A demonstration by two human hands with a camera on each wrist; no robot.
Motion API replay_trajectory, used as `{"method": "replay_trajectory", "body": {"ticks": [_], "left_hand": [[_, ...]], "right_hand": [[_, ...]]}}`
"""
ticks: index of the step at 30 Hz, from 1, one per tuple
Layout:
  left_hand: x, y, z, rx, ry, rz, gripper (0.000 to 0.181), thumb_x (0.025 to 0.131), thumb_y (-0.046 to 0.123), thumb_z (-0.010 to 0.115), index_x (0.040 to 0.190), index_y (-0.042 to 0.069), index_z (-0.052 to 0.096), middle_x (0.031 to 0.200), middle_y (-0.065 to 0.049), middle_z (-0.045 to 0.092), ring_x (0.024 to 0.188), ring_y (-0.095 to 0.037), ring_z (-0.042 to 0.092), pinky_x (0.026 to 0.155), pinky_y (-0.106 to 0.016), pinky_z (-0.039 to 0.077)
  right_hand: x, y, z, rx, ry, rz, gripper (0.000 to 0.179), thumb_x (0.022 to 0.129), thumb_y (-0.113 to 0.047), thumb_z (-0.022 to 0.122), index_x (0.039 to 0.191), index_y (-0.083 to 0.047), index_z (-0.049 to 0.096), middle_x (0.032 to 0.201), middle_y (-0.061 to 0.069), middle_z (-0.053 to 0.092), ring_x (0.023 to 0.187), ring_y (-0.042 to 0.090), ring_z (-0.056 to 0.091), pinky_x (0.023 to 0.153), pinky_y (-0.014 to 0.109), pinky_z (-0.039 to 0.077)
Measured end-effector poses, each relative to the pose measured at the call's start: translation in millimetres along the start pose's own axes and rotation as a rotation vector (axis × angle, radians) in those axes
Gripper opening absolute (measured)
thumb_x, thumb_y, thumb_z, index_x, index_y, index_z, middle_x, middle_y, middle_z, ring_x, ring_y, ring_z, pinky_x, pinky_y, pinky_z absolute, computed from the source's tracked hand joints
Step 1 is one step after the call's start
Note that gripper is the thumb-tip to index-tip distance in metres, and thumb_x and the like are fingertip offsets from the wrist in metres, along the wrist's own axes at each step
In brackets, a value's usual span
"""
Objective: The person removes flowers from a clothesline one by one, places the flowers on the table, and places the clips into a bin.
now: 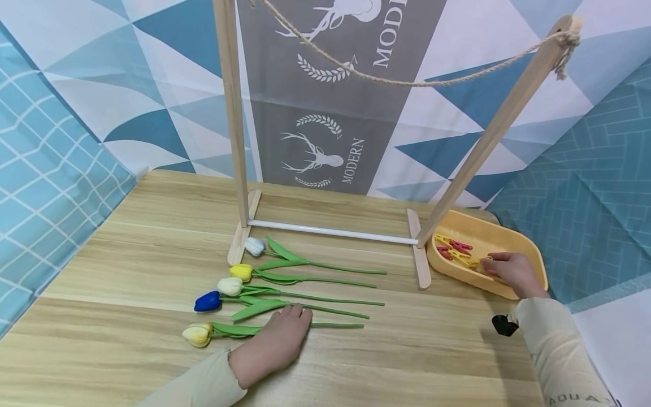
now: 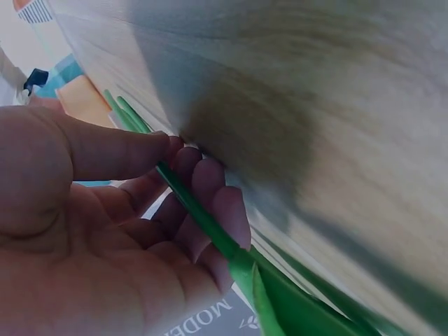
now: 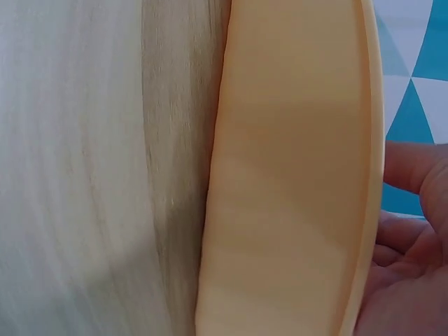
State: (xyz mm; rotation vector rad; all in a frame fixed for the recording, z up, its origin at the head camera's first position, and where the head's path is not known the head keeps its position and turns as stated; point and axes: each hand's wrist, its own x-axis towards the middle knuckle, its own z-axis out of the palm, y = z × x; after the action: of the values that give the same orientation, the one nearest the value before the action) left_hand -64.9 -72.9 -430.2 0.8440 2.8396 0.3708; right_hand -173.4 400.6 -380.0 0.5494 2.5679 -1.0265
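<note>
Five artificial tulips lie side by side on the table. My left hand (image 1: 277,345) pinches the green stem (image 2: 199,220) of the nearest one, a pale yellow tulip (image 1: 197,334), between thumb and curled fingers. Above it lie a blue tulip (image 1: 207,302), a cream tulip (image 1: 230,286), a yellow tulip (image 1: 241,273) and a pale blue tulip (image 1: 255,246). My right hand (image 1: 516,273) reaches into a yellow plastic basin (image 1: 529,249), fingertips right at the yellow clothespins (image 1: 459,258); I cannot tell whether it grips one. The basin wall (image 3: 294,168) hides those fingertips in the right wrist view.
A wooden frame with a left post (image 1: 234,113), a right post (image 1: 500,124) and a white bottom bar (image 1: 330,231) stands behind the tulips. A sagging rope (image 1: 396,82) joins the posts. Pink clothespins (image 1: 461,247) lie in the basin, beside the frame's right foot (image 1: 420,260).
</note>
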Motion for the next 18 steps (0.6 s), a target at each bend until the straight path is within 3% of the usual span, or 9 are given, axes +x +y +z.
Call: {"method": "replay_trajectory", "body": {"ticks": [8, 18], "left_hand": [[-1.0, -2.6, -2.8, -0.017, 0.005, 0.017, 0.022, 0.084, -0.003, 0.056, 0.104, 0.003, 0.055, 0.09, -0.01, 0.051, 0.086, -0.027, 0.054, 0.07, -0.042, 0.044], [-1.9, -5.3, -2.7, -0.025, 0.036, 0.043, 0.022, 0.081, -0.005, 0.057, 0.101, 0.003, 0.055, 0.087, -0.009, 0.051, 0.082, -0.026, 0.054, 0.072, -0.042, 0.046]], "right_hand": [[4.0, 1.0, -7.6, -0.124, -0.072, -0.043, 0.068, 0.089, -0.034, 0.06, 0.13, 0.016, 0.039, 0.106, 0.017, 0.064, 0.08, 0.01, 0.058, 0.068, 0.023, 0.049], [8.0, 1.8, -8.7, -0.174, -0.113, -0.053, 0.068, 0.089, -0.035, 0.061, 0.128, 0.016, 0.041, 0.109, 0.022, 0.061, 0.086, 0.02, 0.055, 0.069, 0.025, 0.047]]}}
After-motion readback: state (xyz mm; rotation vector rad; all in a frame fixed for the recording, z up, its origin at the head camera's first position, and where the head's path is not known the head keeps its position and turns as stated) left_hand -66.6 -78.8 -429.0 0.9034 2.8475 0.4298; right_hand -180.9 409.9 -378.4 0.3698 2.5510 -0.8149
